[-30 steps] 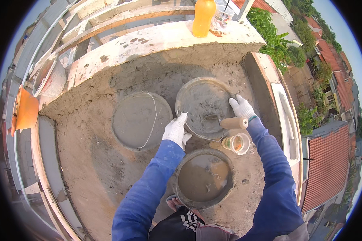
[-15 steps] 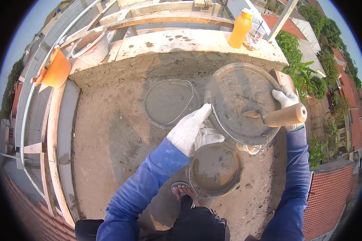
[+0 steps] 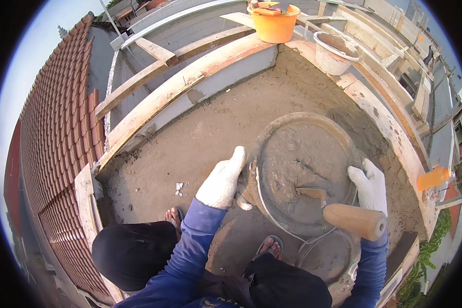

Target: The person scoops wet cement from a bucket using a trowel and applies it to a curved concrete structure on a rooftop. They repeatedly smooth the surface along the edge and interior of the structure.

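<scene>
The rough grey-brown mortar floor [image 3: 210, 123] takes up the middle of the scene. A red-brown tiled roof [image 3: 56, 149] slopes along the left. Right of centre, between the person's hands, is a large round grey bucket [image 3: 303, 117], filled near the rim with wet mortar; whether its base clears the floor cannot be told. A smaller-looking round grey pail [image 3: 339, 280] shows partly below its near edge. On the far ledge are an orange plastic tub [image 3: 274, 33] and, to its right, a stained off-white pail [image 3: 329, 59]. The right hand [image 3: 370, 187], in a white knit glove, grips the bucket's right rim. The left hand [image 3: 219, 180], similarly gloved, is at its left side, thumb raised and fingers curled; their hold cannot be confirmed. A wooden-handled trowel [image 3: 351, 220] rests in the mortar, handle toward the near right. An orange bottle [image 3: 432, 178] is on the right ledge. White fragments [image 3: 178, 188] lie on the floor, left.
</scene>
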The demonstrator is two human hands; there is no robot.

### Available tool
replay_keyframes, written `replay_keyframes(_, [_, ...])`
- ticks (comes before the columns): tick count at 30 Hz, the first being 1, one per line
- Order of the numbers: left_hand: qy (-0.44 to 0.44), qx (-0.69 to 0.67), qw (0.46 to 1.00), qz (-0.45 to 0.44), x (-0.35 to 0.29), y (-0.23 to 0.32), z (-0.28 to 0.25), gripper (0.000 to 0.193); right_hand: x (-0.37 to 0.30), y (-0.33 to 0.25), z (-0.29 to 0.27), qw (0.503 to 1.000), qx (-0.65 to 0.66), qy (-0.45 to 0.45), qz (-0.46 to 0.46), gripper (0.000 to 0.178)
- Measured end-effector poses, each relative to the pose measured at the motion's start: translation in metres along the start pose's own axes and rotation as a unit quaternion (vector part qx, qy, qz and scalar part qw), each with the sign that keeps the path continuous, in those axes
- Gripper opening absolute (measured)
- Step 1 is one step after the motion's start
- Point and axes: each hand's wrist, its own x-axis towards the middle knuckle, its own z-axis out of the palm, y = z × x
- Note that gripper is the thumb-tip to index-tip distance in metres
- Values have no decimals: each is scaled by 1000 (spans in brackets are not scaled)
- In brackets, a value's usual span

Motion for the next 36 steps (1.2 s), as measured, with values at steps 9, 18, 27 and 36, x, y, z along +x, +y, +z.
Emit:
replay_keyframes(9, [123,-277,944,-132,32,-134,-25,78,198,40,250,959,-28,-234,-156,53])
replay_keyframes(18, [-38,-327,917,-226,17,-204,16,83,220,37,295,914,-190,-298,-200,52])
replay_keyframes(27, [-415,98,888,-172,48,-99,42,58,83,40,-28,999,-9,23,-25,37])
replay_keyframes(36, [-259,181,946,69,159,46,-3,54,-239,188,-186,841,-265,251,399,41])
